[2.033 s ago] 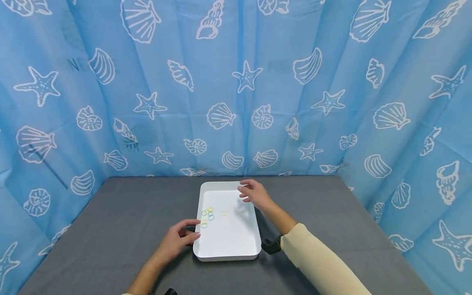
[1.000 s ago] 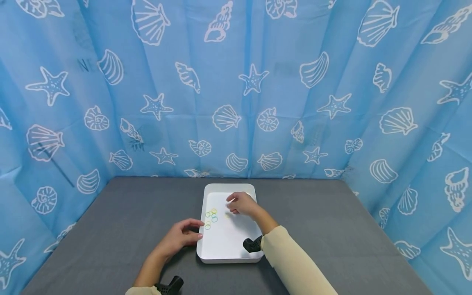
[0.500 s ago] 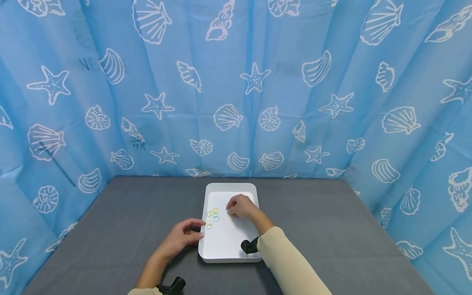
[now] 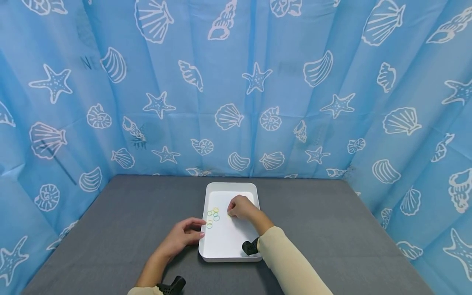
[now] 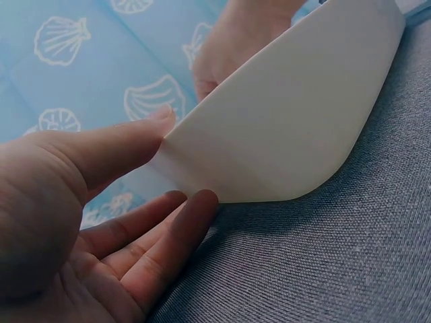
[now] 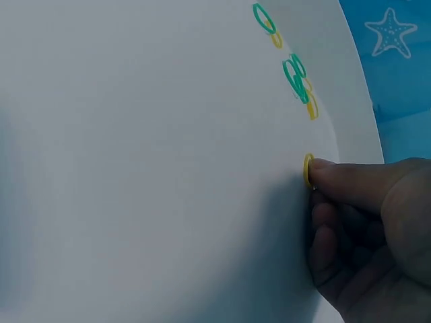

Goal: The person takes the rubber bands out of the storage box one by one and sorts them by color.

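Note:
A white rectangular tray (image 4: 230, 248) stands on the grey cloth. My left hand (image 4: 181, 235) holds its left side, thumb at the rim and fingertips low against the outer wall in the left wrist view. Inside the tray, my right hand (image 4: 244, 207) pinches a small thin yellow ring (image 6: 305, 170) between thumb and fingers, close over the tray floor. Several more rings lie by the left wall: a green ring (image 6: 256, 15) overlaps a yellow one, and farther along green rings (image 6: 288, 73) cluster with a yellow ring (image 6: 312, 110).
A grey cloth (image 4: 158, 200) covers the table around the tray. Behind and at both sides hangs a blue curtain (image 4: 236, 135) with white shells and starfish. A black wrist device (image 4: 250, 246) on the right arm hangs over the tray's front right part.
From the tray's far right corner my right hand has come left and nearer, and its fingers have closed on the lone yellow ring. My left hand stays at the tray's left side.

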`<state>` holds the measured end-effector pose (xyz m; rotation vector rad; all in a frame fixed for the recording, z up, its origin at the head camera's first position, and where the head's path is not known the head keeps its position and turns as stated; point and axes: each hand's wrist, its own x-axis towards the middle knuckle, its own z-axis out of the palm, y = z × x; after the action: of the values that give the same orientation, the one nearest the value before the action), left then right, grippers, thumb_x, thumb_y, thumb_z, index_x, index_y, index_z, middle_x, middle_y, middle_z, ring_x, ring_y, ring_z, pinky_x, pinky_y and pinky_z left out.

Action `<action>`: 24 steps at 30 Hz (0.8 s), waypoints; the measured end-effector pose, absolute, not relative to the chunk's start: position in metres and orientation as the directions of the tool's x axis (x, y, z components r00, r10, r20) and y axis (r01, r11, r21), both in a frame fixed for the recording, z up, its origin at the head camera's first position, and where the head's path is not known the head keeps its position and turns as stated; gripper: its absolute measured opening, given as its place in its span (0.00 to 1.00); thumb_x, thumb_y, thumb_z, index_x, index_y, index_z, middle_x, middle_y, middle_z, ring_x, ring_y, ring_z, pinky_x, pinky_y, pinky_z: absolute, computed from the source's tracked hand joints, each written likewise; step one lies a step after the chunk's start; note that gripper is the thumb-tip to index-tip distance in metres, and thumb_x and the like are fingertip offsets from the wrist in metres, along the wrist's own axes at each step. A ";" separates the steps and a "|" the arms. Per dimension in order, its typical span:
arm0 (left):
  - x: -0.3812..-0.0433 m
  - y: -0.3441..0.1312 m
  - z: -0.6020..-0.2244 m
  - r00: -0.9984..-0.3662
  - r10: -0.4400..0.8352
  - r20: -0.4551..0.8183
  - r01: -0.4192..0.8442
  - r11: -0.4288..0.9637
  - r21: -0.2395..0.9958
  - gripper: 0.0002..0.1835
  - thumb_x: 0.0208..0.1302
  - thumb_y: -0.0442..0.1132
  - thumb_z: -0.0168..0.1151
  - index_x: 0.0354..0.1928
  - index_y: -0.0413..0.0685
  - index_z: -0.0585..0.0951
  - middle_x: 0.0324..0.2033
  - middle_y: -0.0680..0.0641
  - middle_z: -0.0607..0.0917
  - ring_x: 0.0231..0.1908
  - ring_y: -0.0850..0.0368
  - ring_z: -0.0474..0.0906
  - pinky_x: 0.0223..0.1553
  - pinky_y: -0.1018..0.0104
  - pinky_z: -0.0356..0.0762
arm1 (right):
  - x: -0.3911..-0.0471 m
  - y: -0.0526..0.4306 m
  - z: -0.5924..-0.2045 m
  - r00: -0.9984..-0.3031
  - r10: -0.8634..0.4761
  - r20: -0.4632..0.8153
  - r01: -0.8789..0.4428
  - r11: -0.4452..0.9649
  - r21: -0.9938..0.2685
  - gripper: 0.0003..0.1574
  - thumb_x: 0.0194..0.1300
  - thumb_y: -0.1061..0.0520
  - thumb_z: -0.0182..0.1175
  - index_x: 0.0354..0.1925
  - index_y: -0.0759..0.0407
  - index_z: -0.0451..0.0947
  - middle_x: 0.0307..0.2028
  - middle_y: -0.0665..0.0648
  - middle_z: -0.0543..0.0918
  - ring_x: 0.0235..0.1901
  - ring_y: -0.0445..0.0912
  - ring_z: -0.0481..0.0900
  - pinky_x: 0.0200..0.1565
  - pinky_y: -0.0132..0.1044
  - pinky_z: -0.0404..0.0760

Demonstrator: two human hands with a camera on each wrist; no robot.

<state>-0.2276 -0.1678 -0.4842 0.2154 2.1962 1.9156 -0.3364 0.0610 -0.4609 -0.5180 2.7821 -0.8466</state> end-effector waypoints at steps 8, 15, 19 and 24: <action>-0.230 -0.168 -0.491 -0.967 0.251 -0.051 -0.014 0.146 0.989 0.23 0.61 0.37 0.68 0.57 0.36 0.77 0.52 0.36 0.78 0.41 0.49 0.80 0.42 0.58 0.80 | -0.333 0.061 -0.460 -0.904 -0.419 -0.084 -0.316 0.789 -0.526 0.11 0.62 0.62 0.66 0.23 0.57 0.78 0.22 0.50 0.75 0.25 0.42 0.70 0.30 0.34 0.70; -0.229 -0.168 -0.489 -0.964 0.261 -0.043 -0.007 0.135 0.991 0.23 0.62 0.36 0.67 0.57 0.35 0.76 0.53 0.35 0.77 0.41 0.49 0.80 0.42 0.58 0.80 | -0.332 0.062 -0.461 -0.901 -0.426 -0.083 -0.324 0.787 -0.525 0.11 0.64 0.62 0.64 0.24 0.57 0.78 0.23 0.50 0.75 0.25 0.42 0.70 0.31 0.35 0.70; -0.230 -0.167 -0.489 -0.966 0.256 -0.046 -0.011 0.136 0.991 0.23 0.62 0.36 0.67 0.57 0.35 0.76 0.54 0.35 0.77 0.41 0.50 0.80 0.42 0.59 0.80 | -0.331 0.064 -0.459 -0.903 -0.426 -0.059 -0.334 0.779 -0.530 0.10 0.64 0.62 0.64 0.24 0.58 0.78 0.23 0.50 0.75 0.25 0.42 0.70 0.30 0.35 0.70; -0.230 -0.167 -0.491 -0.969 0.241 -0.058 -0.022 0.151 0.988 0.23 0.61 0.37 0.68 0.57 0.36 0.77 0.53 0.36 0.77 0.41 0.50 0.80 0.42 0.59 0.80 | -0.328 0.068 -0.451 -0.913 -0.407 -0.010 -0.338 0.771 -0.540 0.08 0.63 0.64 0.63 0.26 0.60 0.79 0.23 0.50 0.76 0.25 0.43 0.70 0.30 0.35 0.71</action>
<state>-0.2303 -0.1670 -0.4912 0.2150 2.2200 1.9128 -0.3281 0.0675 -0.4506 -0.5995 2.8367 -0.8284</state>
